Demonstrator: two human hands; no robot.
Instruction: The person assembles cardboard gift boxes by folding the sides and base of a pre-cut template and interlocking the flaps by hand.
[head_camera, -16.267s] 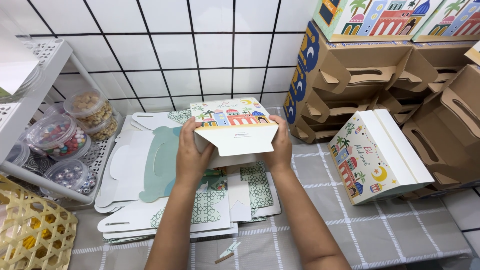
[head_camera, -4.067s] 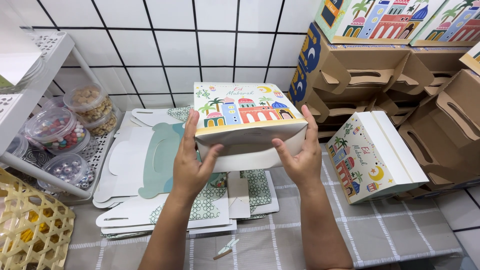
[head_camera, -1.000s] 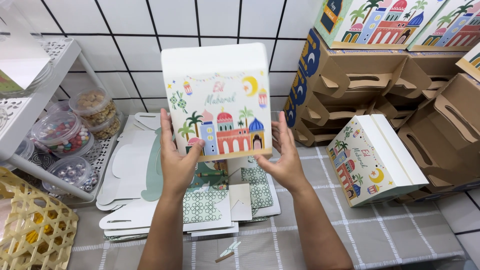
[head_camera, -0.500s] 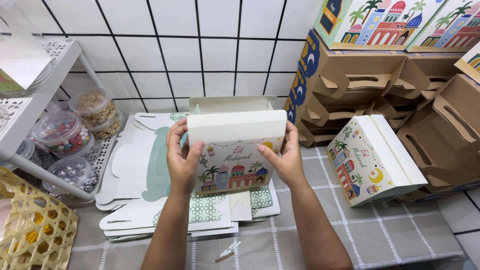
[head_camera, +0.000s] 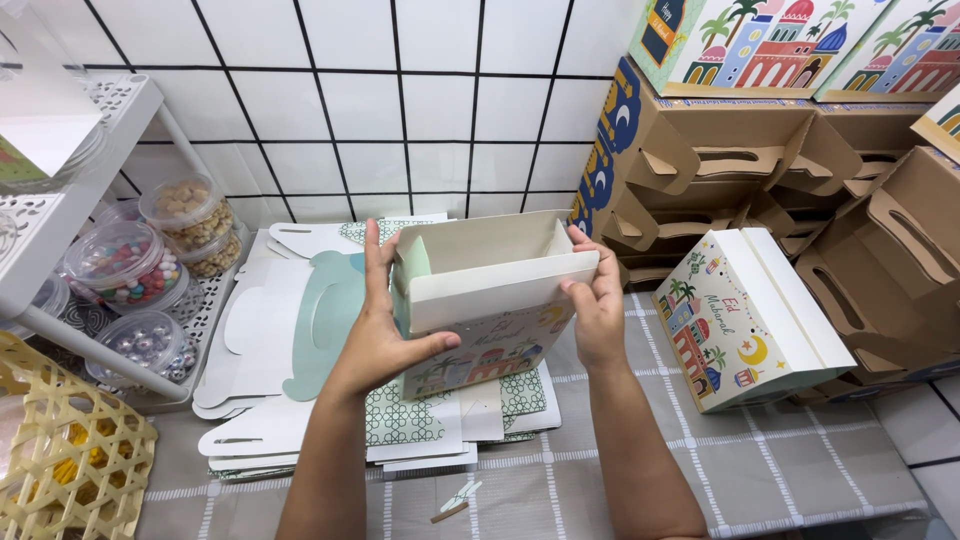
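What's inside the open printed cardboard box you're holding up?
The printed cardboard box, held between the left hand and right hand, shows only plain white inner walls and a pale green side flap. Its bottom is hidden behind the folded front flap.

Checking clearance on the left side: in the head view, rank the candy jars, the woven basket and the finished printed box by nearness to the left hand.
1. Candy jars, on the rack, left of the left hand.
2. Finished printed box, right.
3. Woven basket, bottom-left corner.
The last two are close.
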